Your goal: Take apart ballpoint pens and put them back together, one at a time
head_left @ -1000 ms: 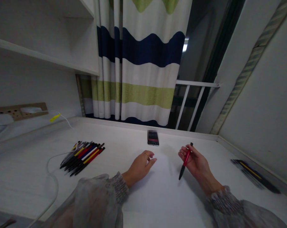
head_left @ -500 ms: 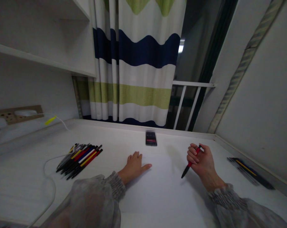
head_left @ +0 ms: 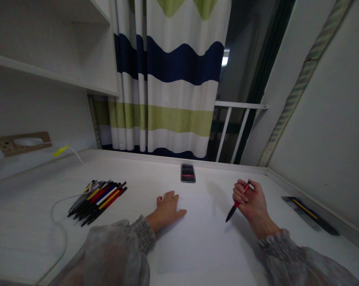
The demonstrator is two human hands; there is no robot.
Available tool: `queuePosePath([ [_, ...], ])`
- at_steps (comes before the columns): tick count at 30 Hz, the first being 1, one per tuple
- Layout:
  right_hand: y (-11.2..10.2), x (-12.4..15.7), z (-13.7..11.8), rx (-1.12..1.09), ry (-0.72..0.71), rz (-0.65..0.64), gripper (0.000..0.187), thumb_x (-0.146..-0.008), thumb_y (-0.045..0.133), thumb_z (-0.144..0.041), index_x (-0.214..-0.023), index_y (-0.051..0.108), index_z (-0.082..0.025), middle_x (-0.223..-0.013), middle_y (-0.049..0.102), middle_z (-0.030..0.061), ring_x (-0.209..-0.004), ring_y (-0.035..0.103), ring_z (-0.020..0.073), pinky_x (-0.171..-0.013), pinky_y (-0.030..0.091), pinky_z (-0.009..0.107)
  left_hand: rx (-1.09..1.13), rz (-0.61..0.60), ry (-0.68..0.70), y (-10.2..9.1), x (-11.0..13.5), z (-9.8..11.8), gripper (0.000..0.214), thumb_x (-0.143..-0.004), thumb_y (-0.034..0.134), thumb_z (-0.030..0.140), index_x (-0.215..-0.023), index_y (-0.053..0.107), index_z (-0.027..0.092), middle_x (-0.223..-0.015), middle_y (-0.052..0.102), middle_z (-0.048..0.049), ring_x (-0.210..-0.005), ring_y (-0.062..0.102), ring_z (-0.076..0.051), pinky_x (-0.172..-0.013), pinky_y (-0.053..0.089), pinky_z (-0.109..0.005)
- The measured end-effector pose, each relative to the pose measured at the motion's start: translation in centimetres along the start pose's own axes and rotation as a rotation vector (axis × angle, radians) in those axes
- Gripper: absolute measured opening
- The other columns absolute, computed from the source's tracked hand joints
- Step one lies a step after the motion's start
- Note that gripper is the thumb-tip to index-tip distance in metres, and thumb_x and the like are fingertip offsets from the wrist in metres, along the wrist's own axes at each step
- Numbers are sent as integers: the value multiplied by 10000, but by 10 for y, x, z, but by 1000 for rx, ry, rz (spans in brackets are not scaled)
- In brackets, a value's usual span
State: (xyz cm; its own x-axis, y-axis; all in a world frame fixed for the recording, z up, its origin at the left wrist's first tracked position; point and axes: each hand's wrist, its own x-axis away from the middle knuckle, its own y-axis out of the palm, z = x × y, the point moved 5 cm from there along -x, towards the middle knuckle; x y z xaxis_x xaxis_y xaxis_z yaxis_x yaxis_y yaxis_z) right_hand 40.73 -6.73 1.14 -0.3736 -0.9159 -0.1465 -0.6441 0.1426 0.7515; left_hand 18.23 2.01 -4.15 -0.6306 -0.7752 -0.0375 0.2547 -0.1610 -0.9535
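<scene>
A red pen [head_left: 236,204] with a black lower end is gripped in my right hand [head_left: 250,200], its dark tip pointing down and left over a white sheet of paper [head_left: 203,242]. The palm side of that hand faces up, with the fingers curled round the pen. My left hand [head_left: 166,212] lies flat at the paper's left edge, fingers and thumb spread. Left of it rests a heap of pens [head_left: 100,198] in black, red, yellow, blue and white.
Several more pens [head_left: 311,214] lie by the right wall. A dark, pixelated object [head_left: 188,173] stands near the back edge. A white cable [head_left: 65,234] runs over the desk's left side. Behind hangs a striped curtain [head_left: 179,119]; a power strip [head_left: 6,147] is on the left.
The view has shifted slightly. Both hands keep nearly the same places, and the red pen stays in my right hand.
</scene>
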Motion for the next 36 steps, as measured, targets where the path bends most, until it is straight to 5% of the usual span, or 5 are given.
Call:
queuePosePath([
  [12, 3, 2, -1, 24, -39, -57, 192, -663, 495, -291, -630, 603, -135, -430, 389, -56, -283, 244, 20, -253, 203, 138, 91, 98, 41, -1, -2, -1, 567, -728, 513, 437, -1199, 444, 130, -1329, 326, -205, -1243, 253, -308, -959, 197, -519],
  [17, 21, 10, 15, -30, -33, -62, 208, -681, 530, -331, -592, 564, -146, -527, 456, -17, -386, 348, 39, -339, 301, 152, 358, 274, 282, -14, 3, 19, 334, -816, 449, 373, -1045, 563, 159, -1174, 493, -131, -1116, 419, -218, -953, 292, -390],
  [21, 36, 19, 35, -21, 8, -125, 184, -648, 556, -203, -492, 468, -157, -609, 481, 1, -489, 401, 61, -497, 395, 204, 546, 204, 477, -15, 11, 40, 332, -865, 366, 358, -934, 614, 149, -949, 583, -82, -915, 524, -159, -853, 388, -280],
  [29, 43, 25, 52, 0, 38, -183, 192, -637, 551, -194, -479, 443, -175, -636, 464, -8, -509, 362, 79, -596, 404, 252, 583, 78, 537, -9, 14, 47, 292, -845, 417, 327, -786, 638, 145, -770, 596, -32, -745, 537, -132, -720, 414, -226],
  [36, 49, 34, 61, 707, -102, -301, 195, -730, 554, -349, -625, 610, -195, -745, 511, 21, -751, 469, 155, -725, 376, 276, 631, 171, 410, -15, 14, 39, 139, -758, 561, 282, -741, 629, 161, -750, 602, -13, -709, 543, -131, -649, 408, -222],
])
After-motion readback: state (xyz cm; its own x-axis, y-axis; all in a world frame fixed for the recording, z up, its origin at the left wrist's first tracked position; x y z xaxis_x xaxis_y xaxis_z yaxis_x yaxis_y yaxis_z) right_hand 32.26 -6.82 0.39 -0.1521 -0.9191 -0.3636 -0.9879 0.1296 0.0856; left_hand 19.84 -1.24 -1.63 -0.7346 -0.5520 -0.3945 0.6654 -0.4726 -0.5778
